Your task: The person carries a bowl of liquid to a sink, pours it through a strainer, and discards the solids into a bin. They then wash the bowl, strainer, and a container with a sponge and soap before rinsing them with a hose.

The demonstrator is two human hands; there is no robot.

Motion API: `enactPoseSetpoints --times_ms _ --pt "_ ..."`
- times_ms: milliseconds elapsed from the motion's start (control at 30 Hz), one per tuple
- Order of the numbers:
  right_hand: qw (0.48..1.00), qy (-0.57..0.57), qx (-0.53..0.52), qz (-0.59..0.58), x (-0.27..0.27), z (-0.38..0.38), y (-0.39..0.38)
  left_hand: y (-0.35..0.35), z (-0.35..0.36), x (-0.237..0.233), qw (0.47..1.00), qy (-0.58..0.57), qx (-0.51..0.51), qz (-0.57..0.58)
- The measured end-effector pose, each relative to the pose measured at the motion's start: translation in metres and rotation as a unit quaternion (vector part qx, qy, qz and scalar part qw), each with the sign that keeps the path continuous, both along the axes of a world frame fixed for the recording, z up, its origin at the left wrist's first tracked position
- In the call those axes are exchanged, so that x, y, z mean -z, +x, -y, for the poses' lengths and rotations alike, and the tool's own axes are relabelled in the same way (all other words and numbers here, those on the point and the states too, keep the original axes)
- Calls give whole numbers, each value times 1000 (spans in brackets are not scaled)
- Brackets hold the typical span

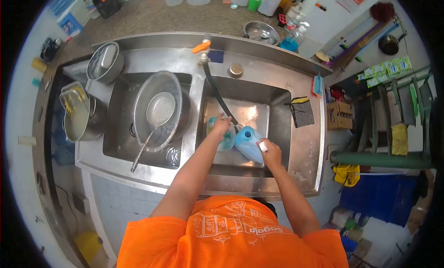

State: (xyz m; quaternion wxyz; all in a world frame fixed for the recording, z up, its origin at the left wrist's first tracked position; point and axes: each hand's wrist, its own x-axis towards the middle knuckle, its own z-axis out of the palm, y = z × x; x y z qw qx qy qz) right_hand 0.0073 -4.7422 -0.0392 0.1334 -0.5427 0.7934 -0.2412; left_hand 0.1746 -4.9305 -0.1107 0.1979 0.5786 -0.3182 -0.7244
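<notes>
In the right basin, my right hand (271, 153) is closed at the side of a blue plastic jug (249, 147). The jug is tilted, and its round mouth is uncapped. A white cap (263, 146) shows at the fingers of that hand. My left hand (222, 124) is closed on the rim of a small clear tub (226, 142) with blue-green stuff in it. The two vessels are side by side; the fingers hide part of the tub. A dark hose (214, 87) hangs from the orange-handled tap (202, 47) and ends close to the jug's mouth.
The left basin holds a large clear bowl (138, 112) with a long-handled strainer (160, 109) in it. Pots (85, 122) stand at the left edge. A grey cloth (303, 114) and a blue brush (317, 85) lie on the right rim. A metal bowl (252, 27) sits behind.
</notes>
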Motion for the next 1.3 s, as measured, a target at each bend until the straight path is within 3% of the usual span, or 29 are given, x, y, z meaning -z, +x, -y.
enactPoseSetpoints --times_ms 133,300,633,733,800,833,900,933,967,1033,1133,1200,1267,1300 --pt "999 -20 19 36 25 -19 -1 -13 -11 -3 991 -16 104 -78" --pt "998 -25 44 35 33 -26 -12 -14 -26 -26 986 -61 71 -139" --pt "1000 -6 15 -14 20 -13 -8 -27 -49 -40 975 -193 32 -106" --pt "993 -106 26 -51 17 -3 -10 -30 -52 -38 963 -255 35 -81" --pt "963 -117 117 211 18 8 -13 -34 -52 -30 953 -288 38 -87" --pt "964 -118 116 210 3 16 -13 -35 -52 -29 942 -319 40 -93" --pt "845 -144 171 487 -32 32 -14 -34 -54 -36 944 -317 33 -88" --pt "800 -139 163 560 -46 40 -17 -35 -56 -42 945 -315 28 -81" --pt "803 -138 161 557 -65 49 -18 -34 -57 -44 945 -315 24 -84" --pt "653 -151 199 715 -109 73 -17 -32 -57 -48 931 -361 49 -24" --pt "790 -134 58 596 -148 123 -19 -32 -59 -56 935 -349 57 -22" --pt "883 -166 16 440 -189 162 -3 -35 -63 -53 933 -355 37 -44" --pt "938 -229 -101 241 -222 199 3 -38 -66 -47 930 -362 13 -66" --pt "937 -230 -110 239 -241 215 12 -40 -66 -42 926 -371 12 -68"
